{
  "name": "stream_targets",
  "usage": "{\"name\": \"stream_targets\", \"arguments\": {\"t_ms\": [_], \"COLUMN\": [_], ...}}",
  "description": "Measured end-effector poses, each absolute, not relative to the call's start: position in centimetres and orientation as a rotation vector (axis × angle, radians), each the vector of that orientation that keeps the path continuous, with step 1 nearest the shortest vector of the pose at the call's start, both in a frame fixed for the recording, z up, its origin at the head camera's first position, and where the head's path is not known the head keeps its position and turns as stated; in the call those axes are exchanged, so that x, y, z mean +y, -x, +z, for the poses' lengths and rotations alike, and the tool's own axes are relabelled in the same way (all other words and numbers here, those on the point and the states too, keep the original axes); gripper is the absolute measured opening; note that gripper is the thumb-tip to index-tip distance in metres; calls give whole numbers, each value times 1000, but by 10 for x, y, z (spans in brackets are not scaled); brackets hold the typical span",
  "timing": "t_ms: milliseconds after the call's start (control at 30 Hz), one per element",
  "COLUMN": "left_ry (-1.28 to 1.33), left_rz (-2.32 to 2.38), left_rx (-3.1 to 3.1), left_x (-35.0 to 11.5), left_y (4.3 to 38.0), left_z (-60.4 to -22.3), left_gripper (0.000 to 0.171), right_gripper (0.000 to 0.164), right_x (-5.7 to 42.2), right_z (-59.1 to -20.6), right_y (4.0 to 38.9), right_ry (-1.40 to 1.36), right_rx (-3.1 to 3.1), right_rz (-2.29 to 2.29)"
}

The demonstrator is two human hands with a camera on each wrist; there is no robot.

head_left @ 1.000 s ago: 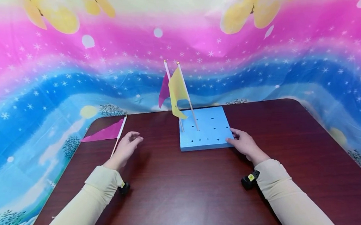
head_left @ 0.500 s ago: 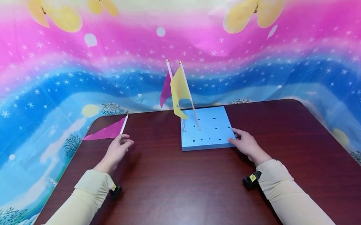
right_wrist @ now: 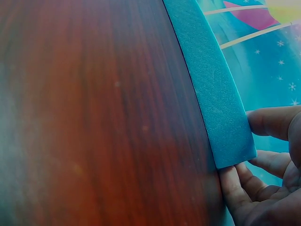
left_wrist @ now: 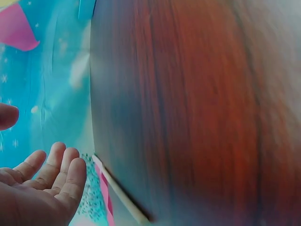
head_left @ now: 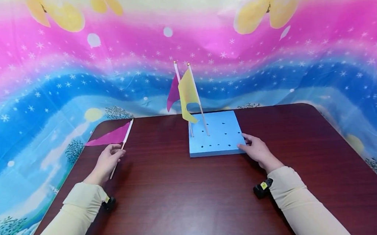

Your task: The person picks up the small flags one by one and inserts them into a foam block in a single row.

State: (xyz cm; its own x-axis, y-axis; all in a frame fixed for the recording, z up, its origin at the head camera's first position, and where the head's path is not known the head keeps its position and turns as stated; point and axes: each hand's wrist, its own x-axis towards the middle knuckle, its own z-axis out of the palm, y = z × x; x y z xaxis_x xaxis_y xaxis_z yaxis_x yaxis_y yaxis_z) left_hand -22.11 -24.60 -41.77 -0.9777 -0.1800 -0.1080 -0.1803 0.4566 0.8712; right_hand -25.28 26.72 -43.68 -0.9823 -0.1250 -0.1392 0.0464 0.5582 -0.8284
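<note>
1. Dark red-brown wood: the tabletop [head_left: 181, 209] fills the lower middle of the frame.
2. Left hand [head_left: 106, 162], lower left: I see it has shifted further left within the last second, and now overlaps the stick [head_left: 114, 170] of the lying pink flag [head_left: 110, 135]. Fingers relaxed, thumb apart from them in the left wrist view; no grip observed.
3. That flag, left of the frame, lies flat, its position unchanged. My judgement: within the fingers' reach, not yet taken up.
4. Right hand [head_left: 255, 150], right of centre: unmoved, thumb and fingers clamped on the near right corner of the blue board [head_left: 215, 138]; apparently steadying it.
5. Yellow flag [head_left: 188, 91] and standing pink flag [head_left: 173, 93], upper centre: planted in the board, leaning left, unchanged.
</note>
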Motion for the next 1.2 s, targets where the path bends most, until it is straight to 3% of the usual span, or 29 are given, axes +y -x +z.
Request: {"name": "stream_targets", "arguments": {"t_ms": [533, 1033, 1200], "left_ry": [443, 441, 391], "left_rz": [1831, 1937, 1758], "left_rx": [2464, 2315, 2430], "left_x": [-292, -297, -297], "left_y": [201, 202, 203], "left_z": [-435, -436, -437], "left_gripper": [43, 40, 42], "right_gripper": [68, 68, 68], "right_x": [268, 265, 267], "right_z": [-438, -436, -437], "right_y": [253, 253, 253], "right_ry": [71, 71, 83], "right_rx": [2610, 2610, 2608], "right_rz": [-1401, -1396, -1406]}}
